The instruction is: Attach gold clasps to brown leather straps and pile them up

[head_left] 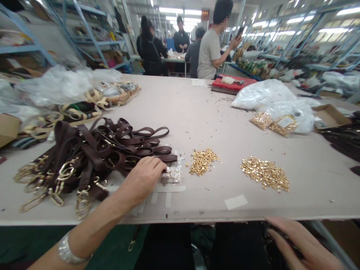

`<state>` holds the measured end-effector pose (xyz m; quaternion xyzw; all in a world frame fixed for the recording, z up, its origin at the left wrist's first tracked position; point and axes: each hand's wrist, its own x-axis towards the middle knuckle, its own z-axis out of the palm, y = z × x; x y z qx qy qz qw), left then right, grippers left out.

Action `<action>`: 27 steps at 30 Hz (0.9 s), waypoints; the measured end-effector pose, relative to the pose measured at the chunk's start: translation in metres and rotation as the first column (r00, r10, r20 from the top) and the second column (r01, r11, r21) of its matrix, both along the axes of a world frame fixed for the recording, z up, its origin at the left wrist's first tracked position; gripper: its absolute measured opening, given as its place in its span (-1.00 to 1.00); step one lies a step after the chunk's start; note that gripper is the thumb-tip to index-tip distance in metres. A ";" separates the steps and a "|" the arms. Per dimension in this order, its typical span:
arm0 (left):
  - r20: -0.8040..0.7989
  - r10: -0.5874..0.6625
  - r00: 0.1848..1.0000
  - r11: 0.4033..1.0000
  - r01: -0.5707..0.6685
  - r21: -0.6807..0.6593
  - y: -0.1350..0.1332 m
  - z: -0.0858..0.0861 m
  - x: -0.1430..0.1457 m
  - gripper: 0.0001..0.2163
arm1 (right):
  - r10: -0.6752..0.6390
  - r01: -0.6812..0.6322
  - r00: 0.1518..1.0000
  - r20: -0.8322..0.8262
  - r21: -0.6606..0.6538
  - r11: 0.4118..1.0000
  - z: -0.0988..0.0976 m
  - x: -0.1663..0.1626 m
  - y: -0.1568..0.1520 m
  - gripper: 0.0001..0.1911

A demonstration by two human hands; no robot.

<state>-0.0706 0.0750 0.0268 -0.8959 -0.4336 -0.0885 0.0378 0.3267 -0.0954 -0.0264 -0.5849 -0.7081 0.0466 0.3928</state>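
Observation:
On the near left of the table lies a tangled pile of dark brown straps [95, 146] with gold-coloured metal clasps [83, 202]. My left hand [144, 174] rests at the pile's right edge, fingers curled down and together beside a strap end and a small clear plastic bag [176, 173]; what lies under its fingertips is hidden. Below the table edge at lower right, my right hand [298, 240] is closed around something dark, too unclear to name. Two heaps of small gold-coloured metal pieces, a nearer one [203, 161] and another [266, 173], lie right of my left hand.
Tape [235, 202] sticks to the table near its front edge. Plastic bags [267, 93], bagged gold pieces [283, 124] and a cardboard box [332, 116] stand at right, beside a red board [234, 83]. Beige straps [95, 101] lie back left. Several people stand beyond the table.

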 end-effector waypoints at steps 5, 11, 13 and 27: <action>0.334 -0.031 0.942 0.999 0.015 0.052 -0.004 0.024 0.002 -0.82 | 0.242 -0.219 0.939 0.242 -0.120 0.968 0.006 -0.097 0.077 -0.72; 0.756 0.248 0.606 0.969 -0.144 -0.203 -0.005 0.061 0.015 -0.74 | 0.177 -0.136 0.896 0.406 -0.128 0.982 -0.001 -0.149 0.115 -0.68; 0.807 0.397 0.436 0.912 -0.091 -0.400 -0.003 0.066 0.022 -0.72 | 0.147 -0.128 0.899 0.412 -0.073 0.989 -0.011 -0.150 0.118 -0.66; 0.522 0.849 0.081 0.430 0.469 -0.772 -0.067 0.004 0.073 -0.87 | -0.048 -0.403 0.598 -0.800 -0.352 0.845 0.014 -0.141 0.090 -0.85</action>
